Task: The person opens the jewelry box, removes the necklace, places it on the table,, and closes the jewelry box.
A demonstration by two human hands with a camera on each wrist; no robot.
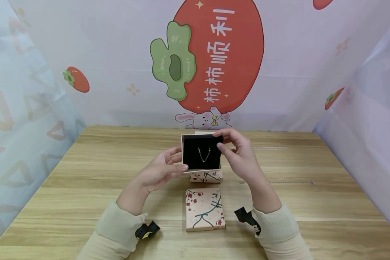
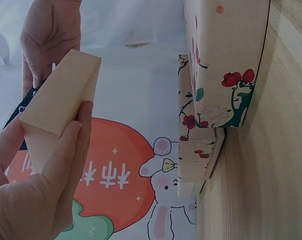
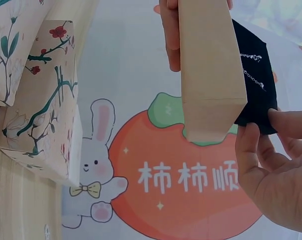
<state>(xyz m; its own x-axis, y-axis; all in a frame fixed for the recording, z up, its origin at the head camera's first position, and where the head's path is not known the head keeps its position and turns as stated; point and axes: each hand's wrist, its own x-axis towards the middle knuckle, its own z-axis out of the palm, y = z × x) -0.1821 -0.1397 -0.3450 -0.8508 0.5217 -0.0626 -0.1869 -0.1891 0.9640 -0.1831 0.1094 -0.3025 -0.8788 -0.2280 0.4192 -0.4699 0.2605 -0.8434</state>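
Observation:
My left hand [image 1: 160, 166] grips a small cardboard jewellery box [image 2: 61, 95] by its left side, raised above the table with its open face towards me. A black pad [image 1: 191, 144] carries a thin silver chain [image 1: 203, 160] that hangs in a V shape. With thumb and fingers, my right hand [image 1: 242, 155] pinches the pad at its upper right corner. In the right wrist view, the black pad [image 3: 258, 100] sticks partly out of the box's open side. The chain's ends behind the pad are hidden in the head view.
A floral-patterned box [image 1: 205, 209] lies on the wooden table [image 1: 84, 180] between my forearms. Behind it is another floral box [image 1: 208, 177], partly covered by the held one. Two thin chains lie to the right, a far one [image 1: 269, 148] and a nearer one [image 1: 292, 182].

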